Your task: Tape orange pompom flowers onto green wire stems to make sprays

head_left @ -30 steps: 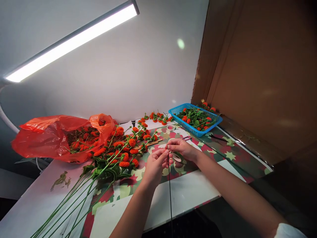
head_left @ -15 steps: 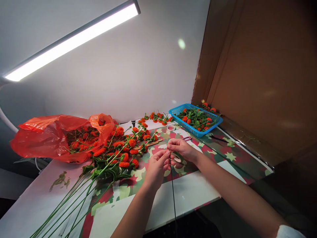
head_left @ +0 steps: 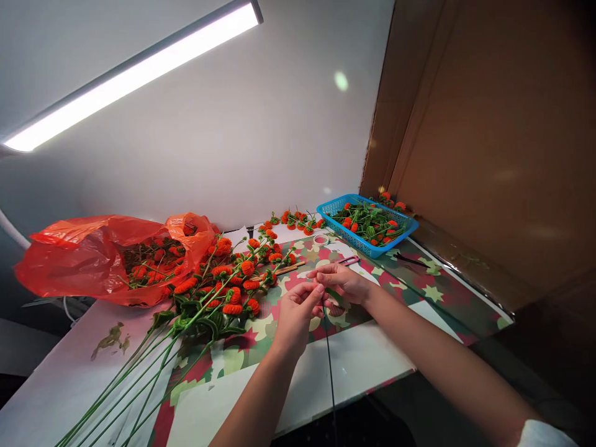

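Over the middle of the table, my left hand (head_left: 298, 309) pinches the upper end of a thin dark wire stem (head_left: 330, 360), which hangs down past the table's front edge. Close beside it, my right hand (head_left: 339, 282) is closed around a roll of green tape (head_left: 334, 299), its fingertips meeting my left fingertips at the top of the wire. My fingers partly hide the roll and the wire's tip. To the left lies a heap of orange flowers (head_left: 233, 295) with fuzzy heads and long green stems (head_left: 135, 385).
A red plastic bag (head_left: 84, 254) full of orange flowers lies at the left. A blue basket (head_left: 372, 251) with flowers and leaves stands at the back right. A white tape roll (head_left: 321, 239), wooden sticks (head_left: 289, 268) and pink-handled scissors (head_left: 349, 261) rest between. A lamp (head_left: 139, 74) hangs above.
My hands have shifted slightly, with the right fingertips moving a little left. The lower end of the wire has swung slightly right.
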Demonstrator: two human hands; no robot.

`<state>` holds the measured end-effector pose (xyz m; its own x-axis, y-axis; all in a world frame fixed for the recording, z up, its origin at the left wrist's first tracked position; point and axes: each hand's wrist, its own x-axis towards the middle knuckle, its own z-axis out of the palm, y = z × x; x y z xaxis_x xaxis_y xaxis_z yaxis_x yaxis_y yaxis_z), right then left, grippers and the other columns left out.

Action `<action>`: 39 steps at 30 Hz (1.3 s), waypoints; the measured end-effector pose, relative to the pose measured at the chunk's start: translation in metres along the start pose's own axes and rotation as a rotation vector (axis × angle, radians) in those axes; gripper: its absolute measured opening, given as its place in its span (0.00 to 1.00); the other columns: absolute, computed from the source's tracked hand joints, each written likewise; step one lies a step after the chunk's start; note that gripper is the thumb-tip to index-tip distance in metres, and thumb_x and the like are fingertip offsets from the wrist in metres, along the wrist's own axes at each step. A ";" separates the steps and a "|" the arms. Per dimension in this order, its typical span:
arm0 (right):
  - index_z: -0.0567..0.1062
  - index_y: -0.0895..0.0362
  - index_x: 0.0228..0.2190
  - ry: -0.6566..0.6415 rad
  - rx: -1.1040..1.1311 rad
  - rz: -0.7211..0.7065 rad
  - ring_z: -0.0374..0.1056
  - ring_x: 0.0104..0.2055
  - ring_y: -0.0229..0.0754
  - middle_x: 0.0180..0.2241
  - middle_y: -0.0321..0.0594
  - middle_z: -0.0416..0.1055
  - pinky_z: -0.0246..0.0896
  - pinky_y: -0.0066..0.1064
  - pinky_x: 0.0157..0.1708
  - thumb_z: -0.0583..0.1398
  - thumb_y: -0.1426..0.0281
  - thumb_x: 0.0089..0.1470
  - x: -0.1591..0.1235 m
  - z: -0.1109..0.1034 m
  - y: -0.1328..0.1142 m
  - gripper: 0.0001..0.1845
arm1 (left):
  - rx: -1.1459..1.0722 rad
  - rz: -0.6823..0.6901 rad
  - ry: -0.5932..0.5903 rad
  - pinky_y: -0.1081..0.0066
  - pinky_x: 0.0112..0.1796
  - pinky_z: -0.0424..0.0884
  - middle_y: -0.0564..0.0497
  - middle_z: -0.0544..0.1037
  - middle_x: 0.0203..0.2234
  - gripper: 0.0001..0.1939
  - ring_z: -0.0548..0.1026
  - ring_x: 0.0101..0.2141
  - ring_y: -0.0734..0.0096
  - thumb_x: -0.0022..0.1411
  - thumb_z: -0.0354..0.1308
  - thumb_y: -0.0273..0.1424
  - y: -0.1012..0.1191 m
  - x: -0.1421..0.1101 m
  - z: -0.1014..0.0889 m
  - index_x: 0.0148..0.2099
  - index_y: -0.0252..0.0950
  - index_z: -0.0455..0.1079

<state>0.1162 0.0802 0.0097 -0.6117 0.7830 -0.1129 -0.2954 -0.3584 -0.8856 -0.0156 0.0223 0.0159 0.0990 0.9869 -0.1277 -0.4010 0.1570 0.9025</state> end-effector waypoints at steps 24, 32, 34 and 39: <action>0.70 0.61 0.18 0.043 0.002 -0.153 0.57 0.27 0.30 0.25 0.33 0.60 0.56 0.20 0.24 0.70 0.60 0.34 0.006 0.000 0.002 0.20 | -0.076 -0.126 -0.074 0.82 0.18 0.61 0.52 0.72 0.19 0.15 0.69 0.19 0.81 0.42 0.68 0.36 -0.002 0.001 0.000 0.28 0.30 0.72; 0.68 0.59 0.22 -0.094 0.078 -0.055 0.54 0.16 0.30 0.18 0.29 0.59 0.52 0.23 0.11 0.67 0.55 0.37 0.008 -0.001 0.007 0.22 | 0.070 0.057 0.018 0.79 0.20 0.64 0.53 0.74 0.23 0.15 0.71 0.21 0.78 0.45 0.67 0.36 -0.005 0.001 0.002 0.35 0.33 0.72; 0.66 0.59 0.19 -0.088 0.088 -0.092 0.55 0.16 0.30 0.18 0.29 0.58 0.53 0.22 0.12 0.68 0.56 0.37 0.008 0.001 0.006 0.22 | 0.137 0.145 0.049 0.78 0.20 0.65 0.54 0.74 0.22 0.14 0.70 0.20 0.78 0.45 0.67 0.35 -0.002 0.001 0.005 0.34 0.33 0.72; 0.65 0.61 0.14 0.002 0.128 -0.189 0.55 0.18 0.28 0.21 0.30 0.60 0.53 0.21 0.15 0.70 0.59 0.33 0.006 0.011 0.003 0.23 | 0.183 0.238 0.056 0.79 0.18 0.61 0.53 0.73 0.19 0.11 0.66 0.17 0.81 0.49 0.64 0.36 0.002 0.001 0.008 0.29 0.32 0.73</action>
<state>0.1032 0.0785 0.0116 -0.5349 0.8435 0.0484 -0.4957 -0.2669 -0.8265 -0.0092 0.0234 0.0205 -0.0305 0.9964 0.0788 -0.2355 -0.0838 0.9683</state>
